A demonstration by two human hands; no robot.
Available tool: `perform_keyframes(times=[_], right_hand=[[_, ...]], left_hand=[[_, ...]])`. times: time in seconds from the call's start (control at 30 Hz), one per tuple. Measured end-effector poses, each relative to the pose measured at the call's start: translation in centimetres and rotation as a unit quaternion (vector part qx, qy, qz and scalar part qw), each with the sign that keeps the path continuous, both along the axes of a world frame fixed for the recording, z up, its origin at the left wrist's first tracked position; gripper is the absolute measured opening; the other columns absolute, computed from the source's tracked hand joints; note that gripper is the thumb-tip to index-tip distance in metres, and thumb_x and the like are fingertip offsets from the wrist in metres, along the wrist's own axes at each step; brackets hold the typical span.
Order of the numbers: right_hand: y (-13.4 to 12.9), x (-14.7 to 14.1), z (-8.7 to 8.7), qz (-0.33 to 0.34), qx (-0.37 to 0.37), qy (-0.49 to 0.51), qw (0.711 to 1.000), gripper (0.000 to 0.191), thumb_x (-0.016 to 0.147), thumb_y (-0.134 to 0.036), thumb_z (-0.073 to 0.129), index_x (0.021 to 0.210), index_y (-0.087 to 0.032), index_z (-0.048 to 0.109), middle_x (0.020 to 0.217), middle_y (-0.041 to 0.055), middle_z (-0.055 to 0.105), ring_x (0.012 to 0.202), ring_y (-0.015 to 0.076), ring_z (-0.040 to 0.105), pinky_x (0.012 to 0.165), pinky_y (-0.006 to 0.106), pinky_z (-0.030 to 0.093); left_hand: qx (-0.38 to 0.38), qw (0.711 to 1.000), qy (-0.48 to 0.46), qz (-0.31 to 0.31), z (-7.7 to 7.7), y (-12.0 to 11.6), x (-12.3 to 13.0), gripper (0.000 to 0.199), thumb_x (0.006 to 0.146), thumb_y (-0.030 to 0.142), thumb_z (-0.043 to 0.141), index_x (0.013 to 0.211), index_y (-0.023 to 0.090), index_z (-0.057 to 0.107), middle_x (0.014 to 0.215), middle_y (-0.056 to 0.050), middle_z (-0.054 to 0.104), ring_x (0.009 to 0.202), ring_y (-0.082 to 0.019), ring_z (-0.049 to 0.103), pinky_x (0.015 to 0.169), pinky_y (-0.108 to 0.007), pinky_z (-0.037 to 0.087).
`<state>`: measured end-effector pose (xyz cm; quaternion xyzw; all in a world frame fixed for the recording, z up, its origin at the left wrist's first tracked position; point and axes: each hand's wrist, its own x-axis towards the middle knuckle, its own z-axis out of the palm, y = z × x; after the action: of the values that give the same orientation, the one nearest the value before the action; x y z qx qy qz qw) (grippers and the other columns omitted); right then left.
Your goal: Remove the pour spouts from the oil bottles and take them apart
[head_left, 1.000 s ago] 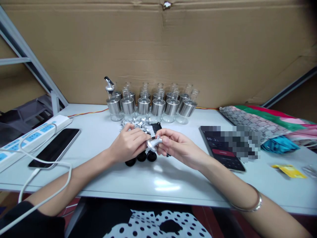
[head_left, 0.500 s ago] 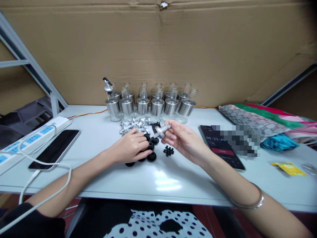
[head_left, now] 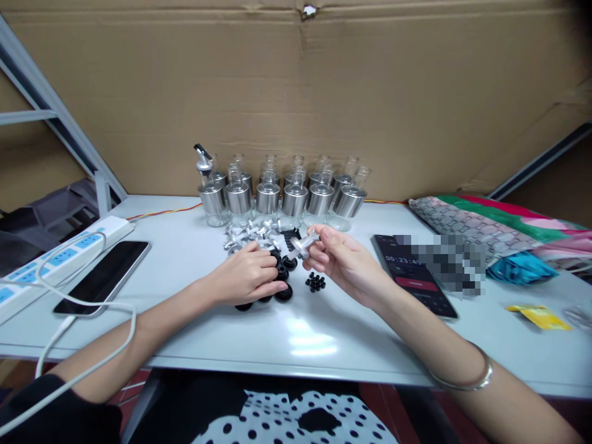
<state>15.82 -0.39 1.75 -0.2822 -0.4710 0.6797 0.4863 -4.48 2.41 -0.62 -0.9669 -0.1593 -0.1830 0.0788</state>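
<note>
Between its thumb and fingers my right hand (head_left: 345, 259) pinches a silver pourer spout (head_left: 303, 245), tilted above the pile. My left hand (head_left: 250, 275) rests over the black rubber stoppers (head_left: 283, 292); its fingertips are partly hidden, and whether they grip a stopper cannot be made out. More silver spouts (head_left: 237, 232) lie just behind it. Small black caps (head_left: 315, 282) are clustered below my right hand, and thin black parts (head_left: 291, 237) lie beside the held spout. Behind stand two rows of glass bottles with metal sleeves (head_left: 268, 198); the front left one carries a pourer (head_left: 204, 161).
A power strip (head_left: 65, 256) with white cables and a dark phone (head_left: 104, 277) lie at the left. On the right are a phone showing a timer (head_left: 411, 277), a yellow packet (head_left: 541, 316) and colourful bags (head_left: 499, 228). Cardboard (head_left: 296, 92) rises behind the bottles.
</note>
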Motion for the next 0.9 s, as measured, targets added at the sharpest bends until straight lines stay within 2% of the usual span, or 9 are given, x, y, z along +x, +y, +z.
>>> perform_keyframes(times=[0.2, 0.53, 0.7, 0.8, 0.9], right_hand=[[-0.02, -0.04, -0.05, -0.007, 0.0, -0.005, 1.0, 0.036, 0.072, -0.048, 0.072, 0.08, -0.021, 0.05, 0.055, -0.0087, 0.037, 0.053, 0.0082, 0.034, 0.056, 0.025, 0.032], [0.03, 0.03, -0.17, 0.002, 0.016, -0.022, 1.0, 0.036, 0.074, -0.05, 0.069, 0.079, -0.021, 0.049, 0.054, -0.0086, 0.038, 0.051, 0.0082, 0.035, 0.056, 0.026, 0.03], [-0.17, -0.01, -0.17, 0.009, 0.02, -0.041, 0.999, 0.037, 0.076, -0.053, 0.066, 0.08, -0.021, 0.05, 0.054, -0.0097, 0.03, 0.05, 0.0077, 0.03, 0.056, 0.025, 0.032], [-0.21, -0.03, -0.21, -0.002, 0.024, -0.058, 0.998, 0.037, 0.075, -0.054, 0.066, 0.08, -0.02, 0.052, 0.055, -0.0098, 0.024, 0.05, 0.0078, 0.027, 0.058, 0.026, 0.035], [-0.1, 0.06, -0.34, -0.008, 0.035, -0.07, 0.997, 0.038, 0.075, -0.055, 0.065, 0.08, -0.019, 0.056, 0.059, -0.007, 0.037, 0.057, 0.009, 0.037, 0.063, 0.026, 0.038]], left_hand=[[0.013, 1.0, -0.019, -0.006, -0.27, 0.21, -0.16, 0.05, 0.1, 0.034, 0.024, 0.064, 0.015, 0.053, 0.059, 0.001, 0.058, 0.057, -0.012, 0.047, 0.064, -0.03, 0.027], [0.003, 0.998, -0.057, -0.025, -0.46, 0.31, -0.35, 0.054, 0.1, 0.033, 0.015, 0.061, 0.017, 0.048, 0.055, -0.001, 0.056, 0.054, -0.014, 0.044, 0.062, -0.03, 0.029], [-0.007, 0.994, -0.095, -0.046, -0.43, 0.4, -0.5, 0.053, 0.1, 0.035, 0.013, 0.058, 0.018, 0.041, 0.052, 0.0, 0.05, 0.053, -0.014, 0.039, 0.06, -0.031, 0.029], [-0.037, 0.989, -0.138, -0.037, -0.28, 0.24, -0.57, 0.053, 0.099, 0.037, 0.012, 0.055, 0.019, 0.034, 0.049, 0.001, 0.044, 0.052, -0.014, 0.035, 0.059, -0.032, 0.027], [-0.117, 0.971, -0.207, -0.006, -0.03, -0.18, -0.49, 0.055, 0.098, 0.043, 0.007, 0.053, 0.019, 0.028, 0.048, 0.001, 0.039, 0.051, -0.013, 0.032, 0.059, -0.032, 0.028]])
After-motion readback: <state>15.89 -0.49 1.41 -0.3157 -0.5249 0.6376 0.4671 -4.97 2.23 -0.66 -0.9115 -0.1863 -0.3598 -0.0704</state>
